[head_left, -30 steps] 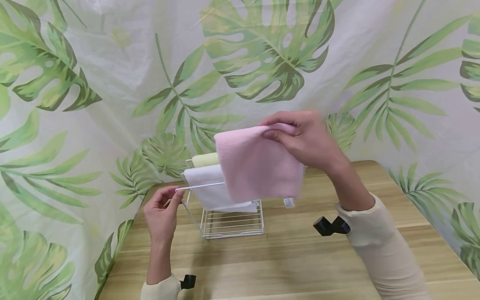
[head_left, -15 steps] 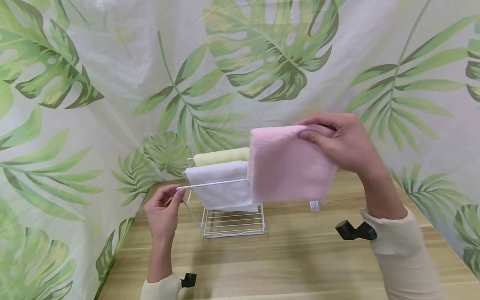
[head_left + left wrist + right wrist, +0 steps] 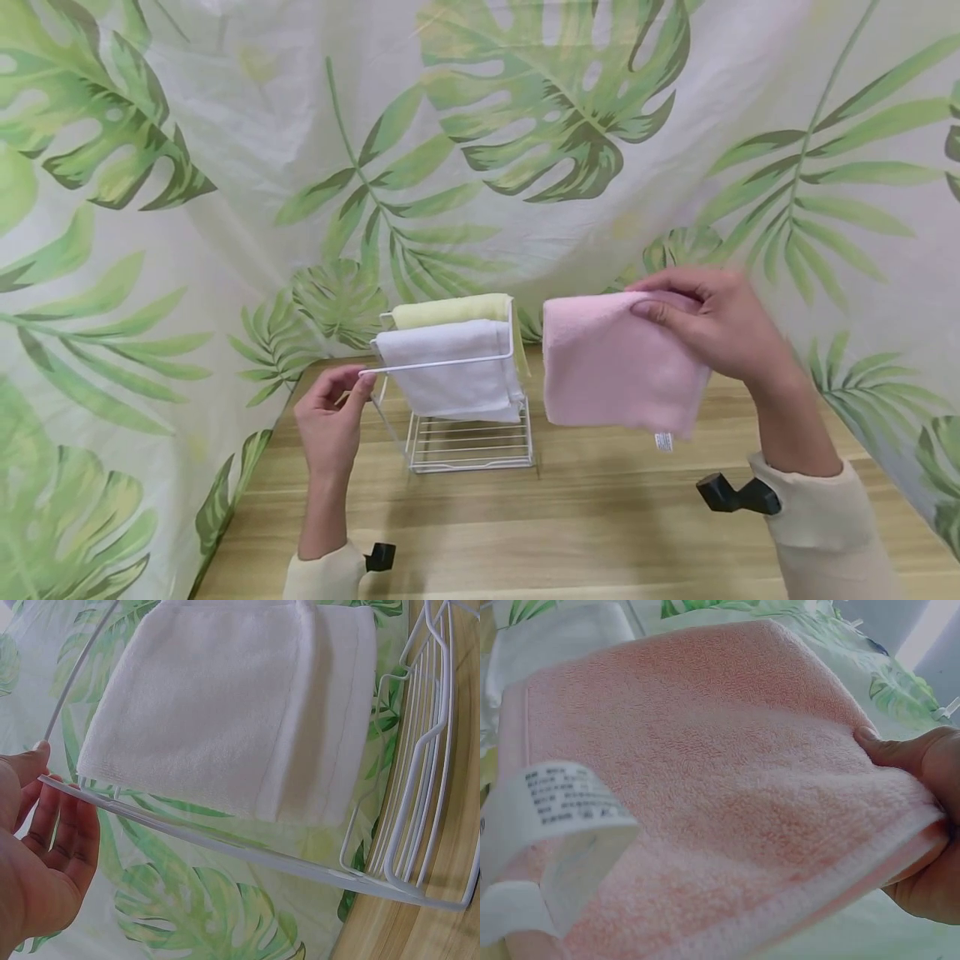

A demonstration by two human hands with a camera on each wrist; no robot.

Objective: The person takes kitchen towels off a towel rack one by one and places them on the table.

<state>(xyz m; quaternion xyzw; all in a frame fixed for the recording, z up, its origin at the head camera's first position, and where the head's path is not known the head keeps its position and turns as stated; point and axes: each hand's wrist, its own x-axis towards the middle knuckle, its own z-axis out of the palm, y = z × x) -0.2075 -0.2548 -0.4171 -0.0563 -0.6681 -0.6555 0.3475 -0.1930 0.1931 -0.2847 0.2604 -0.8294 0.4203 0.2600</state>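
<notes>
Right hand (image 3: 720,329) fingers pinch the pink towel's (image 3: 611,367) top edge, clear of the rack (image 3: 468,433). Left hand (image 3: 330,421) fingers curl around the rack's front bar (image 3: 435,365).

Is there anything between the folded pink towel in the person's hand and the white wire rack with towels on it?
No. In the head view a bare gap separates the pink terry towel from the white wire rack; only the leaf-print curtain and wooden table show behind.
</notes>
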